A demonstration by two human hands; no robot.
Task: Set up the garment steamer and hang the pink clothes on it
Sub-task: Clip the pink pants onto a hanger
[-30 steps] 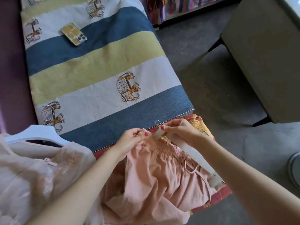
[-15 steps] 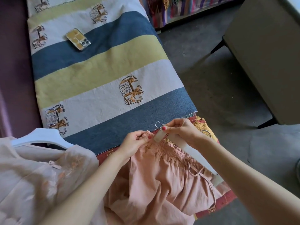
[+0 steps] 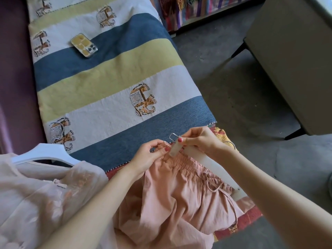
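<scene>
- Since a second ago the right hand (image 3: pixel 199 141) and the clip (image 3: pixel 175 146) have shifted a little toward the left hand (image 3: pixel 150 155), so the clip now sits over the waistband corner instead of just beside it; the pink trousers (image 3: pixel 179 198) lie where they lay.
- The left hand pinches the gathered corner of the elastic waistband (image 3: pixel 186 163) between thumb and curled fingers, holding it up to the clip.
- The right hand's thumb and forefinger are closed on the top of the pale clip, the red thumbnail pressed against it; whether the clip's mouth is parted cannot be told.
- The clip belongs to a white trouser hanger (image 3: pixel 215 168) whose bar runs from the clip toward the bed's near right corner, along and just behind the waistband.
- The trousers sit at the near edge of the bed (image 3: pixel 107 83), waistband toward the striped cover, legs falling toward the viewer.
- A pale pink top (image 3: pixel 36 198) on a white hanger (image 3: pixel 43 153) lies at the near left.
- A phone (image 3: pixel 84 44) rests on the cover near the far left.
</scene>
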